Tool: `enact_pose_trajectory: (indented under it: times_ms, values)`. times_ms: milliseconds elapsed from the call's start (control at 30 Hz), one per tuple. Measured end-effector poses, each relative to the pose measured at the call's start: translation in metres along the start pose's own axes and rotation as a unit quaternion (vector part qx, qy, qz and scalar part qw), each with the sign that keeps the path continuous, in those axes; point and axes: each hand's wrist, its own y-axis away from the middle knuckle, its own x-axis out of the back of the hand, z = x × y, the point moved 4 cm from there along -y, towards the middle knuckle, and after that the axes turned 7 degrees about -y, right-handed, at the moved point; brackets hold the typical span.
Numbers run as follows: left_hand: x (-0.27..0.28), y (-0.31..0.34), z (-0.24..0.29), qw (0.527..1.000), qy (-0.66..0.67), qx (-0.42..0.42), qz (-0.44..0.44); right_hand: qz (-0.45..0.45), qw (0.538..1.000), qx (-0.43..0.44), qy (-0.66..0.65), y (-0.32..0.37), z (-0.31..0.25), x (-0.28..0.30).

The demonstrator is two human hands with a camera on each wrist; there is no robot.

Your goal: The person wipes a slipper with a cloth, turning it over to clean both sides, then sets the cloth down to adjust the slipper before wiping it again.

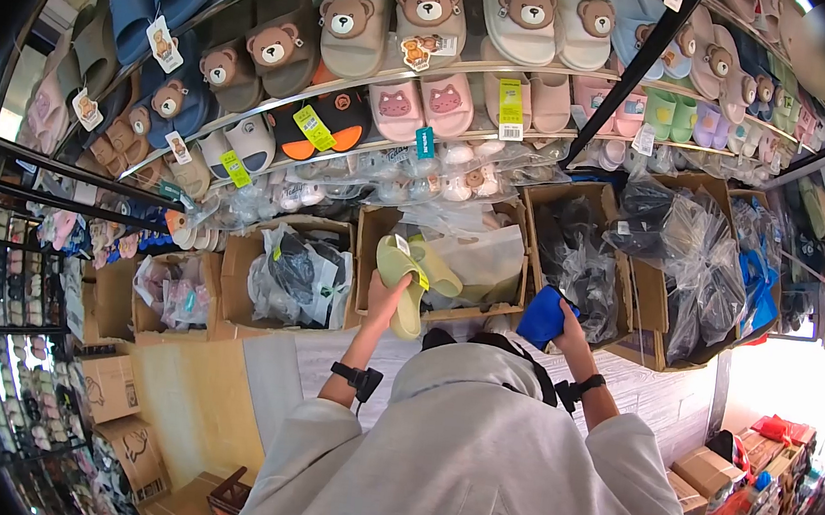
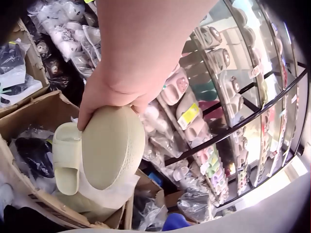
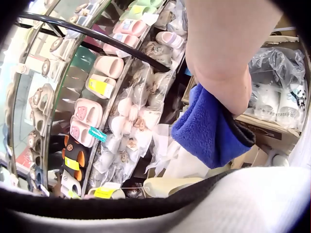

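In the head view my left hand (image 1: 385, 298) grips a pale green slide slipper (image 1: 407, 309) by its edge. Its mate (image 1: 439, 268) hangs right beside it, over an open cardboard box (image 1: 375, 229). From the left wrist, the held slipper's smooth sole (image 2: 108, 145) faces the camera, and the second slipper (image 2: 67, 167) shows its strap and footbed. My right hand (image 1: 572, 327) holds a bunched blue cloth (image 1: 539, 318). Seen from the right wrist, the fluffy cloth (image 3: 209, 133) with a dark edging hangs down from the hand, whose fingertips are hidden in it.
Cardboard boxes with bagged footwear, such as one with dark bags (image 1: 579, 250) and one with clear bags (image 1: 300, 276), line the front. Above them slope racks of slides with bear faces (image 1: 429, 6), crossed by a black post (image 1: 633, 75). More cartons (image 1: 707, 469) stand at the right.
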Motion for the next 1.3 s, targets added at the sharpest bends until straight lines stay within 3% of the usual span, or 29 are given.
enact_pose_trajectory:
  times_ms: [200,267,400,467,567,667,767,867,967,1100,1300]
  values:
    - [0.02,-0.038,-0.117,0.995,-0.079,0.032,0.056,0.023,1.0,0.006,0.0,0.008,-0.003,0.011]
    - [0.027,-0.043,-0.13,0.995,-0.072,0.05,0.049,0.008,1.0,0.003,-0.002,0.002,-0.003,0.016]
    - [0.036,-0.018,-0.102,0.995,-0.001,0.094,0.037,0.029,0.999,0.007,0.014,0.001,-0.002,0.014]
    - [0.039,-0.018,-0.122,0.994,0.014,0.094,0.057,0.028,0.999,0.004,0.014,0.002,-0.001,0.011]
    - [0.055,-0.04,-0.207,0.987,-0.053,0.045,0.148,0.013,0.999,-0.007,0.028,-0.001,0.001,0.006]
    - [0.069,-0.023,-0.208,0.981,-0.076,0.043,0.175,0.029,0.999,-0.006,0.03,0.002,0.001,-0.007]
    - [0.08,-0.025,-0.257,0.966,-0.147,0.106,0.184,0.017,0.999,-0.008,0.041,-0.007,0.001,-0.004]
    - [0.094,0.001,-0.221,0.972,-0.145,0.054,0.175,0.043,0.997,-0.013,0.056,0.001,-0.001,-0.015]
    - [0.1,0.02,-0.166,0.979,-0.059,0.072,0.182,0.048,0.996,-0.016,0.074,-0.004,-0.002,-0.018]
    - [0.109,0.015,-0.146,0.991,-0.048,-0.051,0.117,0.023,0.994,-0.021,0.108,-0.023,-0.002,-0.013]
    - [0.109,0.024,-0.057,0.99,-0.003,-0.113,0.086,-0.008,0.985,-0.034,0.167,-0.022,0.008,-0.073]
